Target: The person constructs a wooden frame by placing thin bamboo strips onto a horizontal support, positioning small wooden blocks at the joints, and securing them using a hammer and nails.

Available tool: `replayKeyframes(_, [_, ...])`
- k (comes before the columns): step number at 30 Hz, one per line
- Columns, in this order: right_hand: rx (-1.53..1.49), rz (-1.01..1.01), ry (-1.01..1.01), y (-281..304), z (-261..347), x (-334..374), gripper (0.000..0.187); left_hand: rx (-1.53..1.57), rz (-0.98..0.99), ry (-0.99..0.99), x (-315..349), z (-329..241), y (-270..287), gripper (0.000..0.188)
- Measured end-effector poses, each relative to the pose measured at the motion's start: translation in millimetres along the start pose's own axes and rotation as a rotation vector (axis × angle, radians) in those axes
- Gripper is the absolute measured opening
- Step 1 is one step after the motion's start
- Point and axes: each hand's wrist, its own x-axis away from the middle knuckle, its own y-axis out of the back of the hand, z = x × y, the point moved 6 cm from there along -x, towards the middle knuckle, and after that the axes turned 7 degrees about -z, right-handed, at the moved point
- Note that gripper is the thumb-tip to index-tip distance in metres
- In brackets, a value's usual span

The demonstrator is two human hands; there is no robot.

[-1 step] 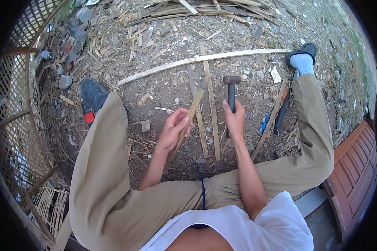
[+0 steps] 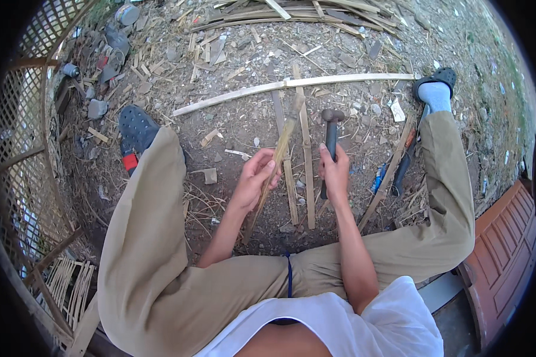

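Note:
My left hand (image 2: 258,180) is closed around a narrow wooden slat (image 2: 284,141), which it holds at a slant with the far end raised over the ground. In my right hand (image 2: 335,172) is a hammer (image 2: 331,135), gripped by its dark handle with the brown head up. Beyond both hands a long pale wooden strip (image 2: 238,95) lies crosswise on the dirt. Two thinner strips, a left one (image 2: 289,190) and a right one (image 2: 307,160), run from it toward me between my hands. The hammer and the held slat are apart.
Right of the hammer lie another slat (image 2: 387,174), a black-handled tool (image 2: 402,172) and a blue wrapper (image 2: 379,178). A pile of strips (image 2: 292,24) is at the back. Lattice fencing (image 2: 24,143) stands left; a reddish-brown panel (image 2: 503,250) leans right. Wood scraps and stones litter the ground.
The view has shifted slightly, so the ground appears a little lower and further right. The hammer's head has turned a little. Both hands keep their holds.

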Motion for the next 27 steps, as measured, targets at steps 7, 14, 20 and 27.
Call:
replayKeyframes(7, [-0.267,0.303,-0.132,-66.4,6.9,49.7,0.027,0.3,-0.068,-0.25,-20.5,-12.6,-22.2,0.03])
replayKeyframes(14, [0.019,0.308,0.055,-92.0,13.2,54.3,0.021,0.015,-0.215,-0.33,-34.2,-27.7,16.0,0.028])
replayKeyframes(20, [0.111,0.229,0.105,-99.0,12.4,36.6,0.018,-0.508,-0.365,-0.497,-32.3,-52.6,56.4,0.028])
replayKeyframes(27, [0.273,0.146,0.257,-76.6,23.2,26.6,0.02,-0.381,-0.748,-0.387,92.6,1.7,151.1,0.027])
